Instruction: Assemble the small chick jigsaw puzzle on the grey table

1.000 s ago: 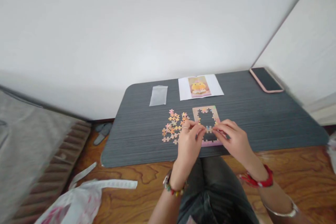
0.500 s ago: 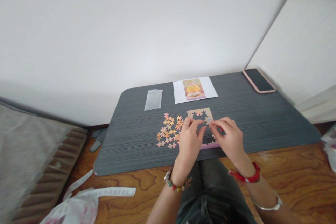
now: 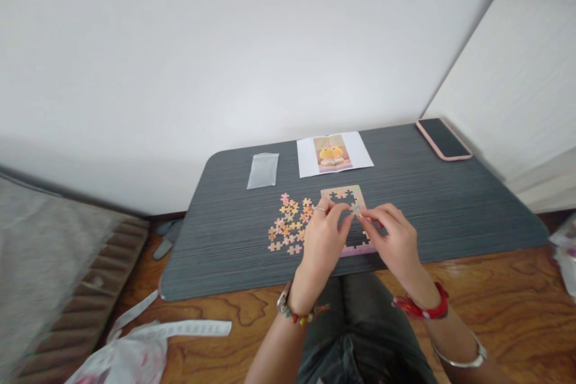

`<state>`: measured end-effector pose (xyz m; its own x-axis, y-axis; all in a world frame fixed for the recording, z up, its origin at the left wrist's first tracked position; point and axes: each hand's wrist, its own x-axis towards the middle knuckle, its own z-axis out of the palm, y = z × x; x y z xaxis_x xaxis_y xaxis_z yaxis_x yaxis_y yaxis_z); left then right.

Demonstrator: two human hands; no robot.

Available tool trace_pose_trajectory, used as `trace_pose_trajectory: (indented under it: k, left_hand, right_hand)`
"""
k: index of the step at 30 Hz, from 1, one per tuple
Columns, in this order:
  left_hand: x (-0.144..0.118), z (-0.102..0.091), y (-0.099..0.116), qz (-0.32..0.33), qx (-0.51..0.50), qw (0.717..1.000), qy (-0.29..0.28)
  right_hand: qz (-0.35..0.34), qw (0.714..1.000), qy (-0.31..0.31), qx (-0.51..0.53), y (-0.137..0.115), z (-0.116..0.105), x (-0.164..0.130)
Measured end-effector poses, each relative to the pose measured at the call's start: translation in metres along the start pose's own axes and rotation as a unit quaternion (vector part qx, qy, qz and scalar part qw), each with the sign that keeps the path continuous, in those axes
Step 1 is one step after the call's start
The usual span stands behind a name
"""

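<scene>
Head view of a jigsaw puzzle in assembly on a dark bench [image 3: 427, 204]. The left hand [image 3: 321, 240] and the right hand [image 3: 391, 240] meet over the puzzle frame [image 3: 344, 195], fingertips drawn together around one small puzzle piece [image 3: 357, 210]; the piece appears pinched between them, though which hand bears the grip cannot be told at this size. The piece sits above the right part of the frame's open middle, touching or just over it. Of the frame, only the border is joined: the far edge and its inner tabs show plainly, the near edge [image 3: 355, 249] peeks out below the hands, and the centre shows bare bench. A scatter of loose pieces [image 3: 288, 225] lies just to the left of the frame, beside the left hand. Judged from this, the outline is done and most of the interior is left to fill. Farther back lie a reference picture [image 3: 333, 153] of a yellow figure on white paper, an empty clear bag [image 3: 263, 170] to its left, and a phone [image 3: 443, 139] at the far right corner.
</scene>
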<state>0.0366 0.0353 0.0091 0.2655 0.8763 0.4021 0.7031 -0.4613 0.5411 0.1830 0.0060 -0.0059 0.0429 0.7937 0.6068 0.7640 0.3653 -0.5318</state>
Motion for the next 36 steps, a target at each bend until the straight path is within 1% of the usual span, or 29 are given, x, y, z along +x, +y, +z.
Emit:
trace_pose_trajectory:
  k: [4,9,15,18,22,25,30,36]
  left_hand:
    - [0.011,0.002,-0.011,0.022,0.012,0.999,-0.025]
    - [0.029,0.009,-0.022,0.059,0.029,0.996,-0.062]
    - [0.038,0.013,-0.02,0.042,0.059,0.993,-0.092]
    - [0.041,0.017,-0.02,0.013,0.097,0.989,-0.109]
    - [0.043,0.023,-0.019,-0.032,0.163,0.976,-0.138]
    - [0.042,0.026,-0.017,-0.026,0.185,0.97,-0.153]
    - [0.035,0.031,-0.013,-0.009,0.198,0.962,-0.189]
    - [0.03,0.034,-0.012,-0.015,0.21,0.958,-0.196]
  right_hand:
    - [-0.037,0.998,-0.043,0.016,0.018,0.002,0.01]
    - [-0.099,0.99,-0.099,-0.004,0.043,0.007,0.03]
    - [-0.134,0.978,-0.161,-0.013,0.061,0.01,0.046]
    - [-0.139,0.972,-0.186,-0.027,0.068,0.015,0.051]
    - [-0.129,0.957,-0.248,-0.072,0.075,0.025,0.059]
    - [-0.119,0.948,-0.277,-0.102,0.079,0.031,0.061]
    - [-0.109,0.945,-0.287,-0.11,0.08,0.034,0.061]
    - [-0.094,0.947,-0.285,-0.115,0.076,0.035,0.061]
